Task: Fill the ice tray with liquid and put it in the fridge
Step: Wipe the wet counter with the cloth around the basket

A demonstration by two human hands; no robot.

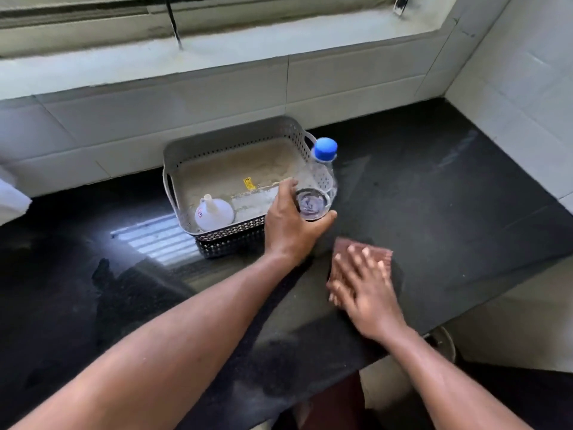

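My left hand (290,225) grips the lower part of a clear plastic bottle (321,176) with a blue cap (324,148). The bottle is tilted, its base toward me, just right of a grey perforated basket (231,131). My right hand (364,285) lies flat, fingers spread, on a brown-red cloth or tray (376,254) on the black counter; the blur hides which it is. A white funnel (214,212) lies in the basket's near left corner. I cannot pick out an ice tray for certain.
The black counter (449,187) runs to a tiled wall at the back and right. Its front edge passes below my right wrist. A window sill (217,48) sits above the tiles. A white object (12,197) shows at the far left edge.
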